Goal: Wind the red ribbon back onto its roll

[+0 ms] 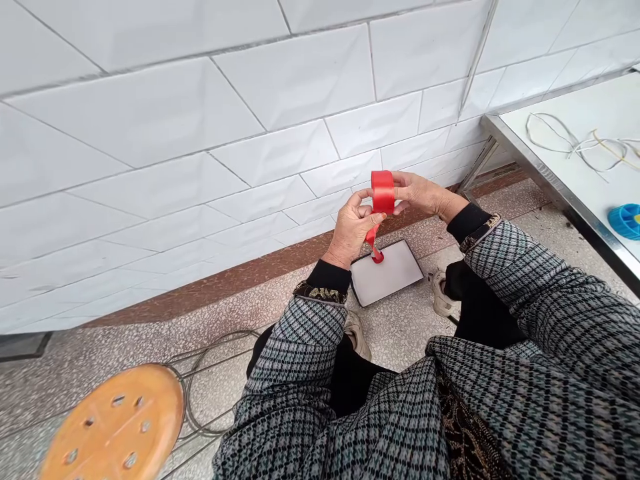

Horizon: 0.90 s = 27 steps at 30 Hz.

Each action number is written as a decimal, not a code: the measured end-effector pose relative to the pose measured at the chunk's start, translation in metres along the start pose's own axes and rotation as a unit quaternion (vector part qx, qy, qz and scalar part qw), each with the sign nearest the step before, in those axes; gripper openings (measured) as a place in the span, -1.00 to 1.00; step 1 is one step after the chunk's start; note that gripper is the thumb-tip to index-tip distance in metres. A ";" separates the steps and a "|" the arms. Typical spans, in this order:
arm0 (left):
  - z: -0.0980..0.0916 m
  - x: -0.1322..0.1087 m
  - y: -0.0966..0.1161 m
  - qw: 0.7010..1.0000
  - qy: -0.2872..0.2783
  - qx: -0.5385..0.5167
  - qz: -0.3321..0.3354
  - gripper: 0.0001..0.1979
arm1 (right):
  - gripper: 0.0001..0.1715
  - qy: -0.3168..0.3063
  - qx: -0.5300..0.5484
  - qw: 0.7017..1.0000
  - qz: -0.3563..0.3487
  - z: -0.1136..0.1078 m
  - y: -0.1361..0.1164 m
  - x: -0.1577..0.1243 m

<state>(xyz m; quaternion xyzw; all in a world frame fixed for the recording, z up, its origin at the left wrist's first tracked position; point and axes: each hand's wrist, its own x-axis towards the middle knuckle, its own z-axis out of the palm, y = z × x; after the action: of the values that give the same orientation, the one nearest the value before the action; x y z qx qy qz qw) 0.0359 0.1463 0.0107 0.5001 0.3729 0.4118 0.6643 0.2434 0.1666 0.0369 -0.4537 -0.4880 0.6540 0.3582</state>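
A roll of glossy red ribbon [383, 192] is held up in front of me between both hands. My right hand [417, 191] grips the roll from its right side, fingers closed around the edge. On the left side my left hand [354, 225] is closed, its thumb and fingers pinching the ribbon at the roll's lower left. From there a twisted length of ribbon hangs down, and its red end shows above a white rectangular panel with a dark rim [387, 273]. That panel lies on the floor between my shoes; whether the ribbon touches it I cannot tell.
A white tiled wall [295, 73] rises close ahead. At right stands a metal-edged table [545, 133] bearing loose wires [575, 143] and a blue round plastic piece [625, 220]. An orange stool [117, 427] with a holed seat is at lower left, beside thin metal rods.
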 end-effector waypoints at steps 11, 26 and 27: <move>0.007 0.001 -0.010 0.999 -0.018 -0.045 -0.013 -0.38 | -0.72 0.099 -0.085 0.990 -0.050 0.008 0.000 0.002; 0.029 -0.010 -0.017 0.999 0.007 -0.034 -0.013 -0.50 | -0.76 0.174 0.147 0.971 0.071 0.011 -0.001 0.008; 0.029 -0.008 -0.018 1.000 0.008 -0.020 -0.009 -0.52 | -0.75 0.162 0.166 0.969 0.089 0.012 0.001 0.009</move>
<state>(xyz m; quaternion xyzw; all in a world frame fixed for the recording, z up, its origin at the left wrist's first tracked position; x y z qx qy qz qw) 0.0621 0.1255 0.0006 0.4801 0.3743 0.4172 0.6748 0.2292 0.1704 0.0352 -0.5296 -0.2661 0.6724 0.4434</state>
